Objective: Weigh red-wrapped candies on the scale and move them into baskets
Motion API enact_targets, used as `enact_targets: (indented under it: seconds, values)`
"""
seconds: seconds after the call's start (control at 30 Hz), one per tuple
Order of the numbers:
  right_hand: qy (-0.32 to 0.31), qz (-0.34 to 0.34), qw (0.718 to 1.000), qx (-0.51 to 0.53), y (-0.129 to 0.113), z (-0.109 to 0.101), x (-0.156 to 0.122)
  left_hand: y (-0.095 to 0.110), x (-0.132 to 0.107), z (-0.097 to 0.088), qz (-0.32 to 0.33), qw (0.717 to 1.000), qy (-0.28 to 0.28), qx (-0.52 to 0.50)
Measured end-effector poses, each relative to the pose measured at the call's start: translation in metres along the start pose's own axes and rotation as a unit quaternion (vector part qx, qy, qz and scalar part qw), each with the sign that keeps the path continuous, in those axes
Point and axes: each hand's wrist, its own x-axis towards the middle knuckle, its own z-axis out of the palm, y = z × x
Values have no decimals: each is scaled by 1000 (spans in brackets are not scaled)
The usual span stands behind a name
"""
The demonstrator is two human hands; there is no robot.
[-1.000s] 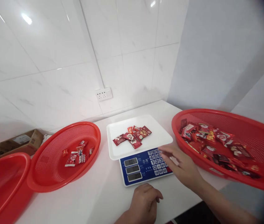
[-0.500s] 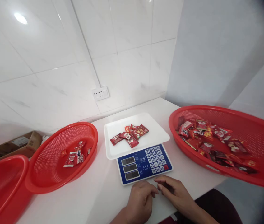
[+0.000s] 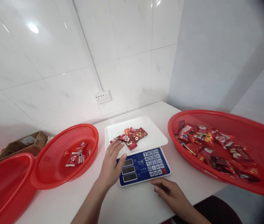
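Observation:
Several small red snack packets (image 3: 138, 134) lie in a loose pile on the white pan (image 3: 156, 138) of a digital scale. My left hand (image 3: 113, 162) reaches over the pan's front left edge, fingers stretched toward the nearest packet and partly covering it; whether it touches is unclear. Its thumb is over the left side of the blue keypad panel (image 3: 143, 165) with its displays. My right hand (image 3: 170, 193) rests on the table just in front of the scale, fingers loosely curved and apart, holding nothing.
At right, a big red basket (image 3: 215, 112) holds many red packets (image 3: 218, 149). A red basket (image 3: 52, 146) at left contains a few packets (image 3: 78, 158). Another red basket (image 3: 8, 186) stands nearer left, with a cardboard box (image 3: 32, 143) behind. A wall socket (image 3: 103, 96) is beyond the table.
My left hand has moved up and left from beside the right hand to the scale pan, its fingers opening out. My right hand has barely moved. The view has shifted slightly.

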Motion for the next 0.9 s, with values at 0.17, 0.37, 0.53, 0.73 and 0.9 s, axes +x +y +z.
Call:
enact_targets:
  seconds: [0.17, 0.37, 0.53, 0.73, 0.9]
  values:
    - [-3, -15, 1000, -6, -4, -2, -2, -18, 40, 10, 54, 991, -67, 99]
    - [6, -23, 1000, -5, -6, -2, -3, -15, 65, 23, 84, 987, -50, 129]
    - [6, -28, 1000, -7, -9, -3, -4, -11, 65, 15, 74, 990, 3, 118]
    - [-6, -25, 1000, 10, -13, -5, -4, -11, 34, 4, 67, 994, 21, 87]
    - [-5, -27, 1000, 10, -9, -3, -3, -9, 20, 6, 38, 997, -33, 64]
